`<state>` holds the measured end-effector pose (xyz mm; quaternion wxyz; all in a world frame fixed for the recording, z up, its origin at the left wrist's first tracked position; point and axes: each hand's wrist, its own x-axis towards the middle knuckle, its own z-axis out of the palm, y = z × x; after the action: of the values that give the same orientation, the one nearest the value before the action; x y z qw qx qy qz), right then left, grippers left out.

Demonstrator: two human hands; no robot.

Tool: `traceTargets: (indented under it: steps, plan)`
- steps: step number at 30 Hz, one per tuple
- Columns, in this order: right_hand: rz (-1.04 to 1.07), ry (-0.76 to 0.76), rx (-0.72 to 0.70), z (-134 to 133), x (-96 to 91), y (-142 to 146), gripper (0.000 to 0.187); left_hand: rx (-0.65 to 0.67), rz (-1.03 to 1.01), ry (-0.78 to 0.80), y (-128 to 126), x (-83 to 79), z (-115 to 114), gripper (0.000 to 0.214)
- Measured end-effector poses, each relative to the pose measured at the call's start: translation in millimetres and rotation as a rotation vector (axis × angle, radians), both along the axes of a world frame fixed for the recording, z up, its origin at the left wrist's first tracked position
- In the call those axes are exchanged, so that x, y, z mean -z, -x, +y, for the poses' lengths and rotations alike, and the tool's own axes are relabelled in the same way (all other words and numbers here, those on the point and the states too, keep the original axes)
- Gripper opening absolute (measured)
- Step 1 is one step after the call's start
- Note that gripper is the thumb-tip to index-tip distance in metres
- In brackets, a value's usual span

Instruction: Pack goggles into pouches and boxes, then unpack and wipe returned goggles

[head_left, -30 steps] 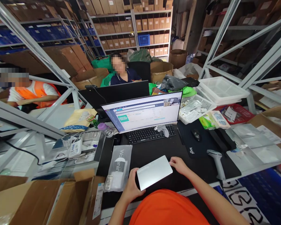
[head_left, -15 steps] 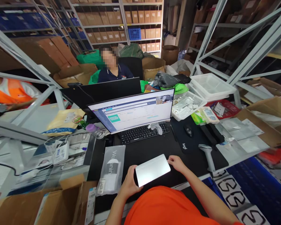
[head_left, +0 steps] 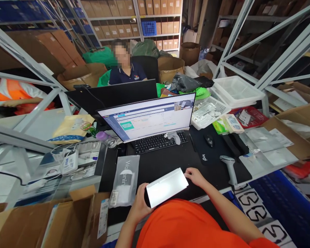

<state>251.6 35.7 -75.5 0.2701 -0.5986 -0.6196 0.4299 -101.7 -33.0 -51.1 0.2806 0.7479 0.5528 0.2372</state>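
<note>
Black-topped desk (head_left: pixel 157 161). On it, wide lit flat-screen monitor (head_left: pixel 150 119); black rectangular keyboard (head_left: pixel 151 144) just in front. Translucent frosted plastic pouch (head_left: pixel 125 179) lies left of shiny silver rectangular box (head_left: pixel 167 187), at desk's near side. Left hand (head_left: pixel 141 203) clasps box's left end; right hand (head_left: pixel 195 176) curled at right edge, can't tell if pinching.

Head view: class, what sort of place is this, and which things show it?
Probably a warehouse or stockroom, seen from a desk: rows of labelled cardboard boxes fill the shelves behind, and what looks like a handheld scanner lies near the computer mouse.
</note>
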Motion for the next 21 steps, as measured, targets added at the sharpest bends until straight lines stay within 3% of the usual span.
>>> traceTargets:
  steps: [12,21]
  plan:
    - [-0.080,-0.016,0.017,17,7.8,-32,0.021,0.000,-0.009,-0.008,-12,4.0,10,0.094]
    - [-0.180,0.013,0.000,22,17.3,-74,0.025,-0.005,0.001,0.025,-35,11.4,13,0.091]
